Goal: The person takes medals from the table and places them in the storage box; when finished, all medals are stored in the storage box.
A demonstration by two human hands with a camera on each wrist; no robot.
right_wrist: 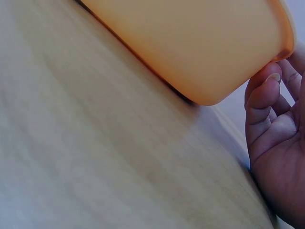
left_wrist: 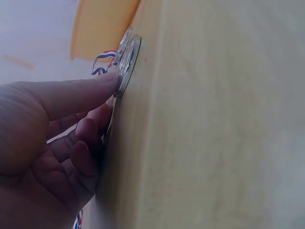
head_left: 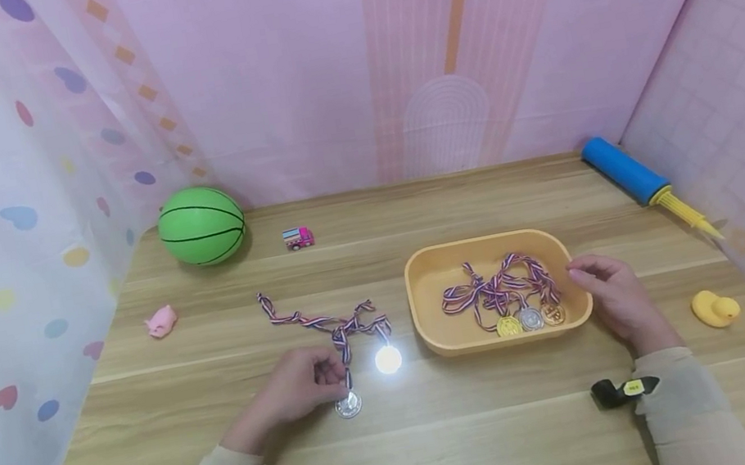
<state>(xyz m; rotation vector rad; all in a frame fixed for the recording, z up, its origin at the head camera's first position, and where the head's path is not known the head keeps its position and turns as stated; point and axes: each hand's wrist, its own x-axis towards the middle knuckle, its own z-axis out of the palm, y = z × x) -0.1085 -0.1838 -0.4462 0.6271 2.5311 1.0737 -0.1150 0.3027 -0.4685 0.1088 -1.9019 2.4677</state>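
Observation:
My left hand (head_left: 305,381) pinches a silver medal (head_left: 348,405) at its top edge, where the striped ribbon (head_left: 342,346) joins it. In the left wrist view the thumb (left_wrist: 90,93) lies against the medal's face, the other fingers curled beneath. A second medal (head_left: 388,359), washed out by glare, lies to its right, its ribbon tangled with the first. My right hand (head_left: 616,297) grips the right rim of an orange plastic tub (head_left: 440,342). Inside the tub lie a gold medal (head_left: 508,326), a silver medal (head_left: 531,318) and a bronze medal (head_left: 553,314) with bunched ribbons.
A green ball (head_left: 202,226) and a small pink toy truck (head_left: 298,238) stand at the back left. A pink toy pig (head_left: 161,321) lies at the left. On the right are a blue and yellow hand pump (head_left: 631,170) and a yellow rubber duck (head_left: 715,308).

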